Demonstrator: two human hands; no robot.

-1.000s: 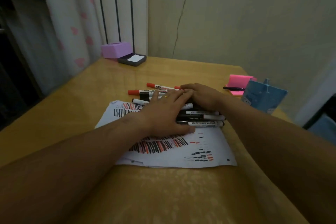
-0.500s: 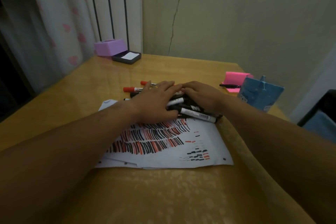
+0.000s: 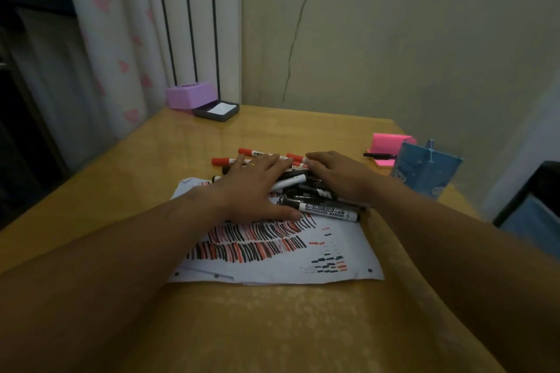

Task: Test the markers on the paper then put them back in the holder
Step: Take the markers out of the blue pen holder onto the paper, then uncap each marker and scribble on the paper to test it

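A pile of red and black markers (image 3: 303, 191) lies at the far edge of a white paper (image 3: 336, 254) covered with red and black test strokes. A black whiteboard marker (image 3: 324, 209) lies nearest me; red ones (image 3: 257, 153) stick out at the back. My left hand (image 3: 254, 188) lies flat, palm down, over the left of the pile, thumb on the paper. Over the right side rests my right hand (image 3: 336, 175), also palm down, its fingertips almost meeting the left hand's. The blue holder (image 3: 427, 169) stands to the right, apart from both hands.
A pink sticky-note block (image 3: 386, 145) with a black pen (image 3: 378, 156) lies behind the holder. A purple box (image 3: 189, 95) and a dark tray (image 3: 216, 110) sit at the far left corner of the yellow table (image 3: 272, 327). The table's right edge runs close to the holder.
Both hands have pushed the markers together into a tighter heap. The left hand slid away from me, uncovering more of the strokes on the paper.
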